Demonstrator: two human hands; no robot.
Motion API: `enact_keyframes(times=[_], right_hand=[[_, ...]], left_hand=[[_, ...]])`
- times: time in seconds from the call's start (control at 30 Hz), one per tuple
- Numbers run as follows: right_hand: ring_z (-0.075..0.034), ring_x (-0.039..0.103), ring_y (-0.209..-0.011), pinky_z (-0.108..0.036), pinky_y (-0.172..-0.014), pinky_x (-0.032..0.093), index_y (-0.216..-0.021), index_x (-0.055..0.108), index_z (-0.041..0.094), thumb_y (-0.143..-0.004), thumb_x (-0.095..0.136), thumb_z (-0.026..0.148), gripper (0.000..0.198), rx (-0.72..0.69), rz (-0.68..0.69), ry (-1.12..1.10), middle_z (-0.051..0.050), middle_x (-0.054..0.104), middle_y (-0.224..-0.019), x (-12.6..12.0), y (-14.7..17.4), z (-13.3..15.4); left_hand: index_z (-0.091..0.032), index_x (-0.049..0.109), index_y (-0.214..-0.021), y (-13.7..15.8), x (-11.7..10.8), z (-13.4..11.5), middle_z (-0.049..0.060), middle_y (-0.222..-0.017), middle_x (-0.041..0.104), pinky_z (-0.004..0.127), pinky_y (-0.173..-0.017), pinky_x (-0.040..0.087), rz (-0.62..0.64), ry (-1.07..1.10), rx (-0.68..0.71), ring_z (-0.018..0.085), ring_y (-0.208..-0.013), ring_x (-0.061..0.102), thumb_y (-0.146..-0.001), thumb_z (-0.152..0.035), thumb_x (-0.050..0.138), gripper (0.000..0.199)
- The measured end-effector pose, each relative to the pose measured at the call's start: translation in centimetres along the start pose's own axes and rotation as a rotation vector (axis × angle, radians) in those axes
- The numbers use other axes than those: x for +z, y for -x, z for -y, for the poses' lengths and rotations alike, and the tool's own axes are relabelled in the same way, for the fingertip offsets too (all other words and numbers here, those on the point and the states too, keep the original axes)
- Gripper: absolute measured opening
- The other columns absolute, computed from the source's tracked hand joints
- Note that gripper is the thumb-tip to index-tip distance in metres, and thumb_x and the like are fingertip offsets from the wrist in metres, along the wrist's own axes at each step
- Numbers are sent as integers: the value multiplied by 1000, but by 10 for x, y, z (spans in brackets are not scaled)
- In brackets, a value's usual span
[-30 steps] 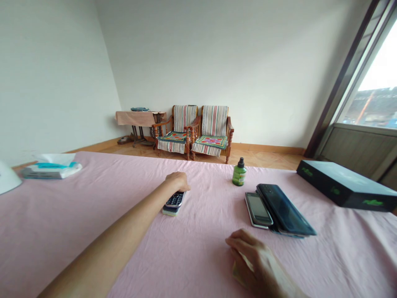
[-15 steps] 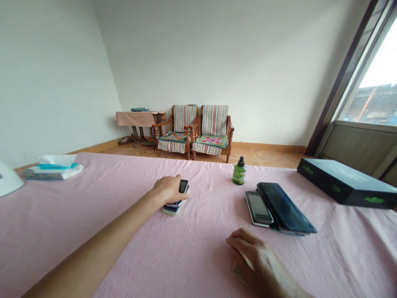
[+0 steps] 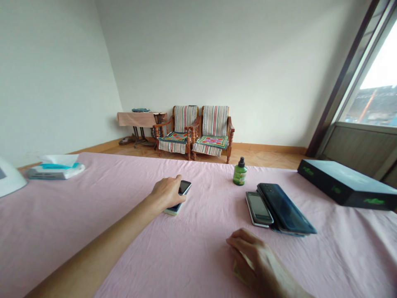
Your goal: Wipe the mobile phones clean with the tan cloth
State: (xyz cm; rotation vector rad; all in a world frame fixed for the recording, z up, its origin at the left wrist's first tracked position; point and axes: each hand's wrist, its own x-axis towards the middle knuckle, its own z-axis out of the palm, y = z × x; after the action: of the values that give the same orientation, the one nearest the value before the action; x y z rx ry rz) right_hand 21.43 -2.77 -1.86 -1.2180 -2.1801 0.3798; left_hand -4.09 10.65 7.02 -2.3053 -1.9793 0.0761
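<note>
My left hand (image 3: 167,191) is closed round the sides of a dark phone (image 3: 185,187) lying on a small stack. The phone's glossy screen shows past my fingers, and its near part is covered by my hand. Below it, the pale greenish edge of a lower thing in the stack (image 3: 172,212) peeks out. Closer to me, my right hand (image 3: 254,258) rests on the cloth with its fingers curled. Something yellowish (image 3: 239,274) shows under that hand, mostly hidden, and its kind is unclear.
A small phone with a grey screen (image 3: 259,209) lies beside a stack of larger phones (image 3: 285,209) on the pink tablecloth (image 3: 204,244). Behind them stands a green spray bottle (image 3: 240,174). A black box (image 3: 347,184) lies at right, a tissue pack (image 3: 56,169) at left.
The keypad seen under my left hand no longer shows; a glossy screen, slightly further right, is seen instead. My left hand has lowered a little. My right hand stays in place.
</note>
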Motion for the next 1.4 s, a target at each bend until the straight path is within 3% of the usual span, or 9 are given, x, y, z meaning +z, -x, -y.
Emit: enact_keyframes(times=[0.27, 0.4, 0.5, 0.57, 0.67, 0.8, 1.07, 1.27, 1.4], right_hand=[[-16, 59, -74, -25, -66, 48, -88, 66, 18, -78, 44, 3, 29, -12, 2, 15, -5, 62, -83, 1, 0, 1], [-17, 62, -77, -27, -69, 51, -94, 66, 17, -87, 38, 9, 30, -7, -150, 66, -8, 64, -88, -1, -2, -2], [-21, 63, -88, -34, -77, 52, -104, 64, 16, -91, 39, 16, 28, 62, -360, 238, -11, 65, -99, -13, -4, -14], [-26, 61, -95, -39, -80, 51, -112, 61, 15, -89, 43, 18, 29, 126, -425, 391, -13, 64, -105, -24, -4, -24], [-30, 58, -99, -43, -82, 49, -117, 58, 13, -88, 47, 23, 32, 209, -412, 588, -16, 63, -111, -36, -6, -36], [-29, 60, -96, -41, -81, 48, -108, 62, 15, -89, 48, 26, 26, 292, -300, 727, -15, 64, -110, -36, -13, -37], [-31, 55, -112, -41, -93, 43, -113, 61, 6, -88, 44, 10, 30, 277, -224, 747, -20, 59, -123, -21, -24, -42], [-30, 57, -107, -42, -83, 46, -107, 63, 11, -84, 46, 10, 29, 293, -239, 628, -15, 63, -118, -24, -22, -42], [-28, 57, -104, -42, -84, 46, -106, 61, 12, -81, 49, 13, 28, 209, -311, 479, -14, 64, -112, -16, -19, -31]], left_hand=[[-19, 55, -115, 8, 2, 0, 12, -91, 70, 37, -70, 50, -120, 75, -16, 33, -85, 67, -69, -55, 70, 60], [-19, 36, -135, 23, 0, 1, 15, -118, 62, 38, -85, 48, -288, 146, 11, 31, -105, 62, -83, -52, 58, 65], [-22, 28, -140, 44, 9, -6, 10, -127, 56, 31, -99, 41, -404, 237, 162, 22, -118, 54, -91, -41, 50, 57], [-21, 37, -135, 61, 21, -15, 9, -113, 63, 31, -91, 47, -487, 435, 392, 22, -103, 61, -92, -36, 51, 48], [-23, 43, -131, 83, 42, -33, 4, -99, 66, 29, -78, 51, -369, 570, 586, 17, -82, 65, -90, -29, 55, 44], [-21, 54, -122, 97, 56, -50, 5, -93, 68, 32, -77, 51, -266, 565, 682, 21, -83, 64, -82, -23, 66, 42], [-19, 65, -101, 94, 56, -53, 5, -93, 68, 32, -81, 48, -214, 670, 651, 21, -88, 60, -78, -16, 69, 23], [-19, 67, -96, 93, 57, -54, 5, -91, 66, 28, -76, 48, -195, 702, 633, 20, -88, 60, -77, -13, 67, 21], [-19, 66, -97, 92, 57, -54, 5, -89, 65, 27, -73, 48, -185, 731, 615, 19, -85, 59, -77, -12, 66, 22]])
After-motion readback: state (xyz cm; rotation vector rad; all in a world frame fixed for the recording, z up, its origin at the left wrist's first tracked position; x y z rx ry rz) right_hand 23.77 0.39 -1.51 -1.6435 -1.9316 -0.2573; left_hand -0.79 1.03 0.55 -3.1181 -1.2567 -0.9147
